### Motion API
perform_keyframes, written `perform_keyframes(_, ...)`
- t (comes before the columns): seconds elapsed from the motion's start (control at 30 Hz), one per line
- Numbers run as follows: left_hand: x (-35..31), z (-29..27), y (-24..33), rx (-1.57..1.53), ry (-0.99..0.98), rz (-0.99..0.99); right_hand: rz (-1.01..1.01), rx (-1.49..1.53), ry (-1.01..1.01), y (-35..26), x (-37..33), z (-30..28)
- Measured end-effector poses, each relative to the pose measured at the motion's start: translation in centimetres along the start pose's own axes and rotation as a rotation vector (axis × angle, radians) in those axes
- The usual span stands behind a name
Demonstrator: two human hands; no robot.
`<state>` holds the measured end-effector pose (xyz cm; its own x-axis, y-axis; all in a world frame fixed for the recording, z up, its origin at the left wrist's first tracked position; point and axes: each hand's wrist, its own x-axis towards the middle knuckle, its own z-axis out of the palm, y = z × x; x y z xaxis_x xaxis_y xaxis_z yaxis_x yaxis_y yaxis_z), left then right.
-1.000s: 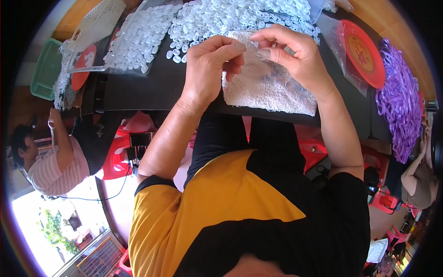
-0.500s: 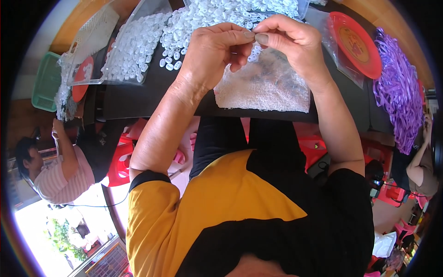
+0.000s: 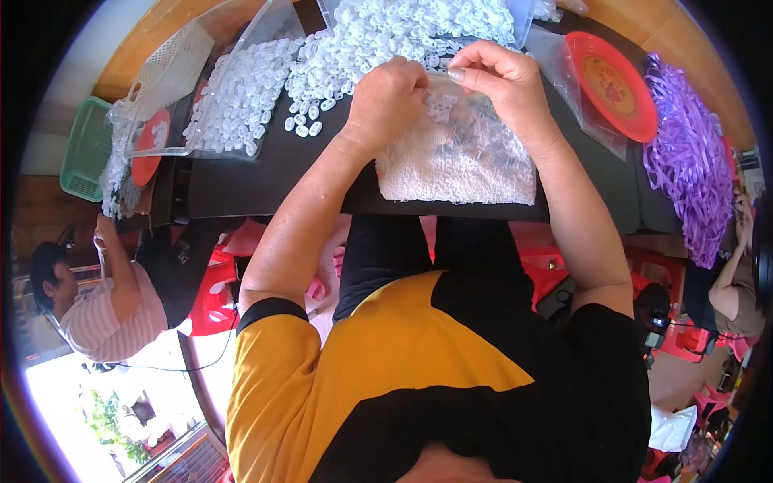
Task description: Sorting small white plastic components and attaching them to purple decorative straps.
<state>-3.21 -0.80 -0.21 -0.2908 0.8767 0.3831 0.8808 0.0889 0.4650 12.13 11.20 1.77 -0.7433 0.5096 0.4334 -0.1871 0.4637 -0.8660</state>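
Observation:
Above a white terry cloth (image 3: pixel 459 173) at the table's near edge, both my hands are raised close together. My left hand (image 3: pixel 386 101) is closed with its back turned up; its fingertips are mostly hidden, and whatever they hold cannot be made out. A little to the right, my right hand (image 3: pixel 503 79) pinches thumb against index finger on something too small to name. Between and below the hands lie small white pieces (image 3: pixel 440 107) and thin dark bits on the cloth. Just beyond spreads a large heap of small white oval plastic pieces (image 3: pixel 394 36).
Left of the heap, a clear plastic bin (image 3: pixel 173 150) holds more white pieces. Farther left are a white basket (image 3: pixel 189 52) and a green basket (image 3: pixel 78 165). At right lie a red plate (image 3: pixel 581 48) and purple ribbons (image 3: pixel 688 161). Other people sit on both sides.
My fingertips, together half a second ago, are now apart. My left hand has turned its back upward and curled its fingers; my right hand keeps its pinch.

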Motion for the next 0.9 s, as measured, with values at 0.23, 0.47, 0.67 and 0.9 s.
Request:
perform_keyframes(0.23, 0.1, 0.1, -0.4, 0.041, 0.022, 0.049, 0.012, -0.059, -0.002, 0.7, 0.0, 0.6)
perform_keyframes(0.47, -0.2, 0.1, -1.0, -0.065, 0.034, 0.039, 0.068, -0.038, -0.002, 0.6, 0.0, 0.8)
perform_keyframes(0.67, -0.1, 0.2, -0.6, -0.106, 0.097, 0.021, 0.088, -0.036, -0.017, 0.8, 0.1, 1.0)
perform_keyframes(0.9, 0.0, -2.4, 0.6, -1.168, 0.002, -0.449, 0.148, 0.137, 0.049, -1.9, -0.1, 2.5)
